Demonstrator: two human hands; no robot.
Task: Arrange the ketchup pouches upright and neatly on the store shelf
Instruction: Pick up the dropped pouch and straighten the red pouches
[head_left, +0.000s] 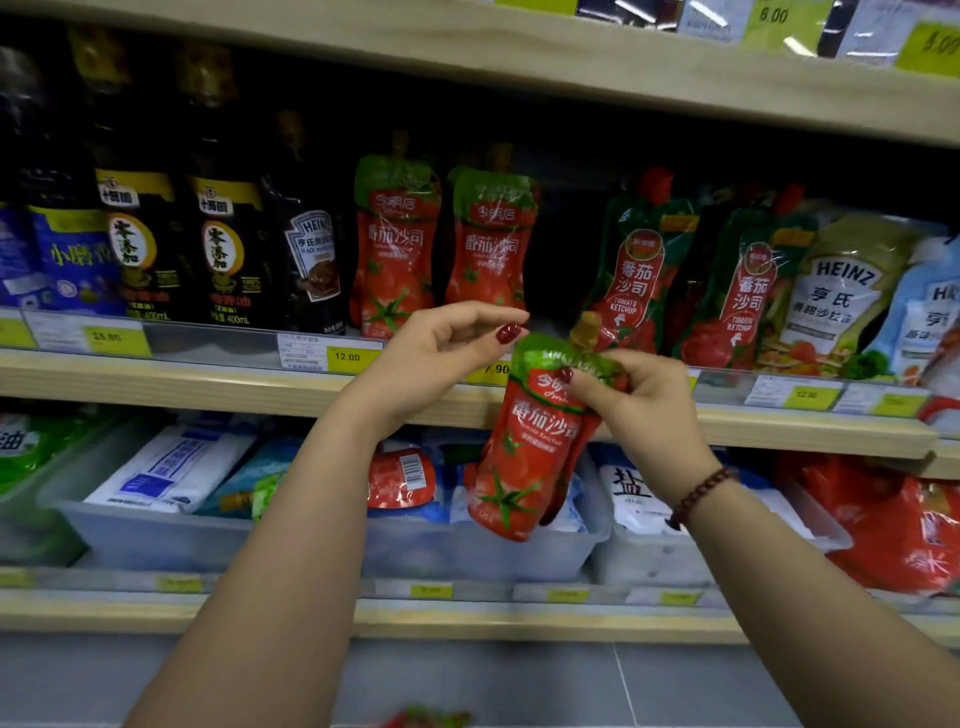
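My right hand (636, 410) pinches the green top of a red ketchup pouch (524, 467), which hangs upright in front of the shelf edge (208, 382). My left hand (441, 353) hovers just left of the pouch's top with loosely curled fingers and holds nothing. Two matching red pouches (395, 244) (491, 239) stand upright on the middle shelf behind my hands. To their right, two red-and-green ketchup pouches (631, 275) (743, 296) lean to the right. A gap lies on the shelf between the two groups.
Dark sauce bottles (223, 244) stand at the left of the middle shelf, Heinz salad dressing pouches (836, 296) at the right. Clear bins (156, 530) with salt bags fill the lower shelf. Another red pouch (426, 719) shows at the bottom edge of the view.
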